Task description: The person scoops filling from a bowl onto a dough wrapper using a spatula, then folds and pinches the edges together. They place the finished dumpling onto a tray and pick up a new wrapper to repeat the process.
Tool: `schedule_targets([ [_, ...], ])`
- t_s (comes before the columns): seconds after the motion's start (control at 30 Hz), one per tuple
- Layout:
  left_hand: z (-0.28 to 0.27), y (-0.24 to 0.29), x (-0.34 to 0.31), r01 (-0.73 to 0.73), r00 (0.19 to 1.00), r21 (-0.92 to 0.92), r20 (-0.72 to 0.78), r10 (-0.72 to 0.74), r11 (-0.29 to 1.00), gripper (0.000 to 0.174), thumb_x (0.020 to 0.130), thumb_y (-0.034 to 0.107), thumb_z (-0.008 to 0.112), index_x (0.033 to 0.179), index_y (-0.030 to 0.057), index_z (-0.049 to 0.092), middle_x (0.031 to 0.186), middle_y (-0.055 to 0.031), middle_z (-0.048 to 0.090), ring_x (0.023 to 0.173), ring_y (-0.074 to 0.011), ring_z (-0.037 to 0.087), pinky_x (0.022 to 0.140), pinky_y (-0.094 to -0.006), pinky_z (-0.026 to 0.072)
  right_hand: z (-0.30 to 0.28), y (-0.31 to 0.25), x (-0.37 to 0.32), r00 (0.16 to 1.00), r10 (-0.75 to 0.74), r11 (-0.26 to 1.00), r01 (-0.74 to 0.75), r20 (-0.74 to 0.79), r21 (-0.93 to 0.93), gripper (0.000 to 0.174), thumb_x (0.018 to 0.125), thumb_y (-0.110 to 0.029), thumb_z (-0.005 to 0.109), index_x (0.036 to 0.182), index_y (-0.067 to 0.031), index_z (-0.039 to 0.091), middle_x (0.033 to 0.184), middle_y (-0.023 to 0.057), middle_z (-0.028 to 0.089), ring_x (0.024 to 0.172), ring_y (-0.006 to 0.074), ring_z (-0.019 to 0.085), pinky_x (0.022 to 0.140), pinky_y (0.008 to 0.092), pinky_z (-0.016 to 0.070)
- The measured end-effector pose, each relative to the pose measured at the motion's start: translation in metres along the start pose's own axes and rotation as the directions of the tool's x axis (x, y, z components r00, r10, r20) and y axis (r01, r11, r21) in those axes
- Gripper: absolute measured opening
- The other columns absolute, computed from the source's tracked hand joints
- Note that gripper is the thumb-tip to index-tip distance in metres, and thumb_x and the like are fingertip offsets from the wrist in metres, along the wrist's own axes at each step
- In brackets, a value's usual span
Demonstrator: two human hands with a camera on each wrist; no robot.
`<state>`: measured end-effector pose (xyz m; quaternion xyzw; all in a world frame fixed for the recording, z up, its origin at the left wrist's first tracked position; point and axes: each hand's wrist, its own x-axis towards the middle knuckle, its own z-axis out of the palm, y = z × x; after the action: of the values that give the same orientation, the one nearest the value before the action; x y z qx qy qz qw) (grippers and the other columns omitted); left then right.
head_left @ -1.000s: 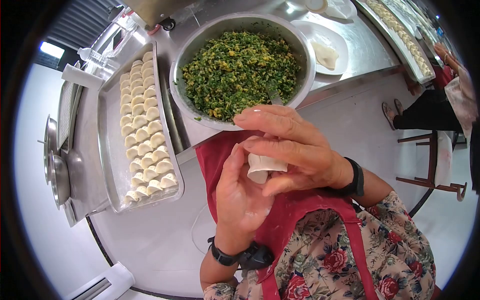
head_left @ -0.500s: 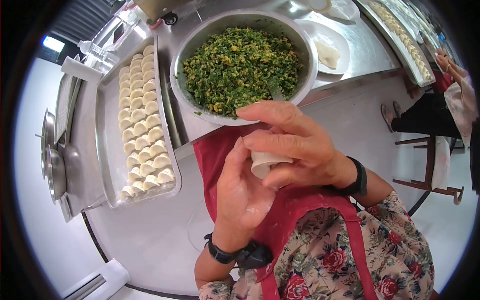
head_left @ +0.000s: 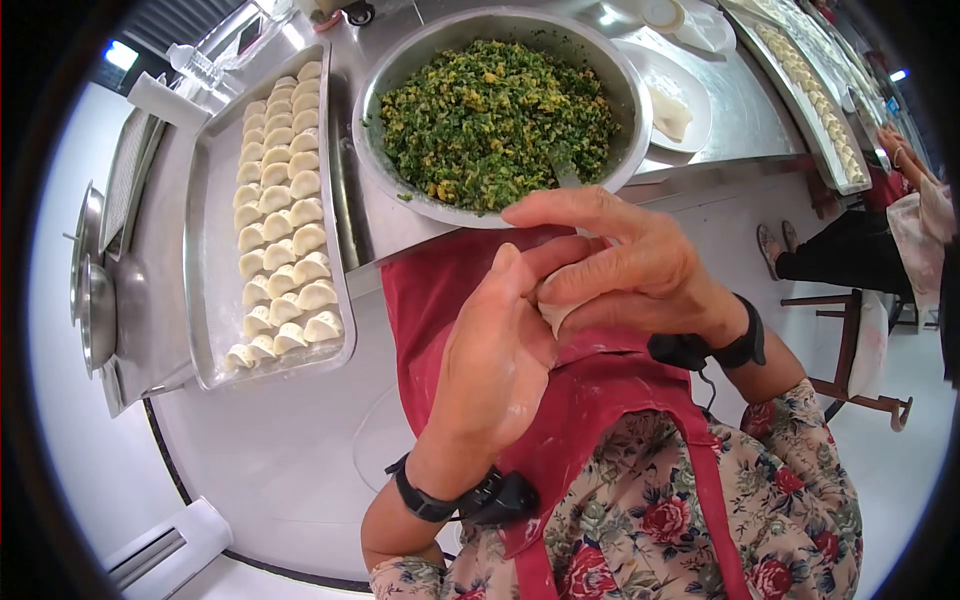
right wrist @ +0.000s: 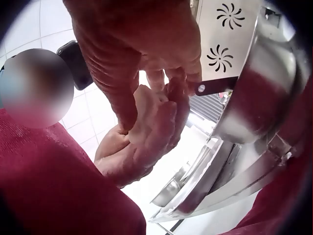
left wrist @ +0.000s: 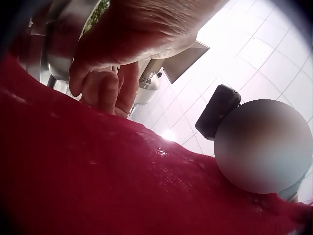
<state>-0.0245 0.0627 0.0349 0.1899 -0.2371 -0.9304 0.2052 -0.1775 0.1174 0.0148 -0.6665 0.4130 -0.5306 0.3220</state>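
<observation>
A pale, dough-wrapped dumpling (head_left: 552, 316) is held between both hands in front of the red apron, mostly hidden by fingers in the head view. My left hand (head_left: 495, 350) cradles it from the left, thumb pointing up and fingers curled behind it. From the right, my right hand (head_left: 635, 265) pinches the dough with thumb and fingers, its index finger stretched out above. The right wrist view shows the folded dough (right wrist: 142, 110) between the right thumb and the left fingers (right wrist: 164, 122). Just beyond the hands stands a large metal bowl (head_left: 365, 150) of chopped green and yellow filling (head_left: 495, 120).
Left of the bowl, a metal tray (head_left: 215, 290) carries rows of finished dumplings (head_left: 290, 240). A white plate (head_left: 695, 95) with a piece of dough (head_left: 670, 115) lies to the right. Further right are another dumpling tray (head_left: 850, 175), a stool (head_left: 850, 350) and another person.
The left hand has turned and closed in on the right, hiding most of the dumpling that showed before. The head view has shifted slightly, with the bowl now higher and further right.
</observation>
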Motion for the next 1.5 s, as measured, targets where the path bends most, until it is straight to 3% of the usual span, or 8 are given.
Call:
schedule_targets([
  [0.1,-0.005,-0.001,0.0,0.058,0.998,0.058,0.002,-0.059,0.997,0.052,0.095,0.038,0.028,0.121,-0.0054,0.041,0.118,-0.0123,0.049,0.11,-0.02,0.046,0.093,-0.0345,0.0375,-0.003,-0.006,0.008,0.993,-0.106,0.956,0.116,0.05,-0.27,0.023,0.061,-0.003,0.072,0.083,-0.0078,0.066,0.119,0.0151,0.052,0.105,0.027,0.053,0.083,0.0349,0.0451],
  [0.4,-0.003,-0.001,0.002,0.101,0.995,0.036,0.007,-0.101,0.994,0.043,0.096,0.034,0.032,0.12,0.0003,0.041,0.114,-0.0077,0.05,0.103,-0.0172,0.05,0.085,-0.0307,0.0418,-0.003,-0.009,0.01,0.984,0.071,0.984,-0.042,0.161,-0.172,0.009,0.061,-0.01,0.072,0.067,-0.0097,0.065,0.116,0.0108,0.054,0.106,0.0266,0.051,0.086,0.0346,0.0417],
  [0.53,-0.01,-0.004,0.003,0.078,0.997,0.021,-0.002,-0.078,0.997,0.037,0.095,0.033,0.036,0.117,0.0041,0.043,0.109,-0.0044,0.051,0.097,-0.0129,0.052,0.078,-0.0279,0.0458,-0.005,-0.004,0.015,0.964,-0.064,0.948,0.14,0.26,-0.286,0.011,0.063,-0.009,0.071,0.065,-0.0059,0.061,0.116,0.0128,0.053,0.104,0.0278,0.053,0.083,0.0345,0.044],
  [0.77,-0.02,0.012,-0.006,0.085,0.996,0.003,0.034,-0.085,0.996,0.049,0.092,0.037,0.039,0.123,-0.0007,0.04,0.119,-0.0133,0.048,0.107,-0.0206,0.051,0.087,-0.0361,0.0464,0.003,-0.015,0.027,0.99,0.048,0.992,-0.032,0.134,-0.118,0.028,0.063,-0.019,0.074,0.084,-0.0046,0.063,0.117,0.0206,0.052,0.111,0.0311,0.049,0.092,0.0406,0.0393],
  [0.9,-0.051,0.063,-0.022,-0.141,0.983,0.302,-0.067,0.169,0.943,0.032,0.087,0.014,0.048,0.115,-0.0023,0.047,0.106,-0.0129,0.055,0.1,-0.0206,0.056,0.084,-0.0336,0.0501,-0.011,-0.009,0.026,0.997,-0.073,0.975,0.065,-0.03,-0.215,0.03,0.067,-0.006,0.07,0.095,-0.0023,0.061,0.119,0.0167,0.052,0.101,0.0265,0.055,0.085,0.0355,0.0459],
  [1.03,-0.123,0.145,-0.053,-0.289,0.817,0.677,-0.194,0.543,0.677,0.028,0.078,-0.002,0.049,0.105,-0.0043,0.054,0.099,-0.0153,0.059,0.092,-0.0216,0.06,0.084,-0.0328,0.0511,-0.027,0.001,0.014,0.991,-0.085,0.967,0.056,-0.106,-0.247,0.023,0.07,-0.005,0.067,0.092,-0.0012,0.061,0.113,0.0172,0.056,0.089,0.023,0.059,0.079,0.0314,0.0481],
  [1.23,-0.24,0.235,-0.1,0.394,0.516,0.894,-0.406,0.754,0.212,0.028,0.075,-0.001,0.048,0.102,0.0012,0.059,0.096,-0.0066,0.059,0.082,-0.0133,0.058,0.071,-0.0238,0.0502,-0.037,0.0,0.001,0.987,0.004,0.957,-0.05,-0.158,-0.286,0.017,0.07,0.001,0.064,0.086,0.0001,0.062,0.106,0.0164,0.059,0.083,0.0195,0.06,0.074,0.0299,0.0482],
  [1.5,-0.266,0.236,-0.094,0.424,0.669,0.901,-0.381,0.638,0.093,0.025,0.072,0.0,0.047,0.092,0.0015,0.063,0.086,-0.0038,0.061,0.073,-0.0117,0.056,0.064,-0.0247,0.0476,-0.038,0.0,-0.003,0.987,0.034,0.956,-0.078,-0.158,-0.283,0.015,0.07,0.001,0.063,0.085,0.0004,0.061,0.105,0.0162,0.06,0.081,0.0186,0.059,0.073,0.0293,0.048],
])
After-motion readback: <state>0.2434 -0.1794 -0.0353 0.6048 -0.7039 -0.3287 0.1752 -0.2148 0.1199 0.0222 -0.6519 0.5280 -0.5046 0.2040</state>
